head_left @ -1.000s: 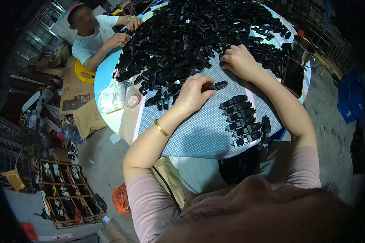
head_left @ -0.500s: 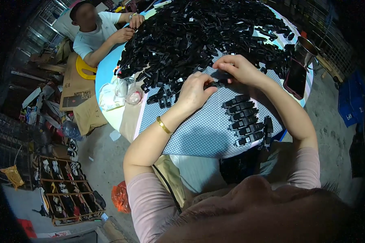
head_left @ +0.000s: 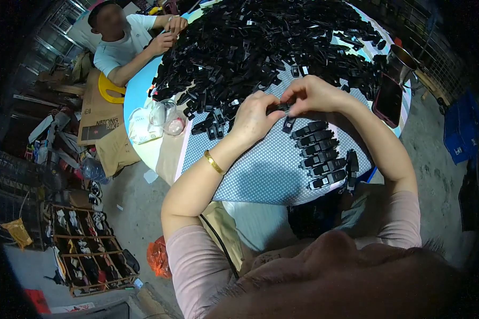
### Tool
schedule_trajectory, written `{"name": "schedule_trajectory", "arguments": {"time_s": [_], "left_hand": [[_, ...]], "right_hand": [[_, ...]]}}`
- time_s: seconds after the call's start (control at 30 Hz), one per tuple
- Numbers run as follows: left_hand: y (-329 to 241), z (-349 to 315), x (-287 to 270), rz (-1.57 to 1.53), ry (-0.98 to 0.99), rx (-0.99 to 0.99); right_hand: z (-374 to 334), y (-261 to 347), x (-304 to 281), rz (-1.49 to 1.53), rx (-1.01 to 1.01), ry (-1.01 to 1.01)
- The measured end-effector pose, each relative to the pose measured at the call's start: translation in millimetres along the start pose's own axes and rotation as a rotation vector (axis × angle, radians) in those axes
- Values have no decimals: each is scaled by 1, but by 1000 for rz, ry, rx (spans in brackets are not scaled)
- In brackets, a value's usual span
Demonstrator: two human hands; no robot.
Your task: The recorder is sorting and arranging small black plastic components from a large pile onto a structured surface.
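In front of the big pile, my left hand point(head_left: 254, 118) and my right hand point(head_left: 318, 94) meet fingertip to fingertip. Both are closed in a pinch on a small black plastic piece point(head_left: 288, 124), which shows just below the fingers; most of it is covered by them. A heap of black plastic pieces point(head_left: 239, 53), buckle-like in shape, spreads over the table beyond my hands. To the right, under my right forearm, several similar black pieces point(head_left: 320, 154) lie side by side in a stacked row. One more stands upright at the row's right end point(head_left: 352, 165).
A patterned cloth point(head_left: 250, 170) covers the near part of the round table. At right lie a phone point(head_left: 388, 101) and a metal cup point(head_left: 402, 61). Clear plastic cups point(head_left: 165, 117) stand at left. Across the table, a person point(head_left: 127, 48) handles something small.
My right hand has come down and left to meet my left hand, its fingers closing. A black piece now shows below the joined fingertips. The row on the right looks unchanged.
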State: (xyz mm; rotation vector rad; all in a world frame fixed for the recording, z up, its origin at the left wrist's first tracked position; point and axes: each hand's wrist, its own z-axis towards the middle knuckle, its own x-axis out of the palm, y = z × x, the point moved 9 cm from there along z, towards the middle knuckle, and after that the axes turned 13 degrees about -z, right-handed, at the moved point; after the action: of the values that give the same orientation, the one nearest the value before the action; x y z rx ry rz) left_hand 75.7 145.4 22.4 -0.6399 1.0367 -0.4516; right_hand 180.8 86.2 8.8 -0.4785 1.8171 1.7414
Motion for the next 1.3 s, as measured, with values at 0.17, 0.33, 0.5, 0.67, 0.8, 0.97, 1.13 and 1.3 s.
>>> {"name": "schedule_trajectory", "arguments": {"time_s": [0.17, 0.33, 0.5, 0.67, 0.8, 0.97, 1.13, 1.3], "left_hand": [[1, 0, -1, 26, -19, 38], [3, 1, 0, 38, -17, 38], [6, 0, 0, -16, -13, -3], [0, 1, -1, -1, 8, 13], [-4, 0, -1, 3, 11, 12], [-1, -1, -1, -14, 11, 29], [-3, 0, -1, -3, 14, 25], [-2, 0, -1, -15, 14, 19]], "right_hand": [[-13, 42, 4, -494, -400, -66], [-20, 53, -4, -505, -415, 17], [-23, 53, 21, -561, -460, 79], [-25, 54, -8, -377, -253, -4], [-11, 11, -23, -236, -102, 68], [-6, -1, -12, -123, 63, 113], [-2, -1, -13, -272, -126, -64], [-6, 6, -21, -619, -150, -80]]}}
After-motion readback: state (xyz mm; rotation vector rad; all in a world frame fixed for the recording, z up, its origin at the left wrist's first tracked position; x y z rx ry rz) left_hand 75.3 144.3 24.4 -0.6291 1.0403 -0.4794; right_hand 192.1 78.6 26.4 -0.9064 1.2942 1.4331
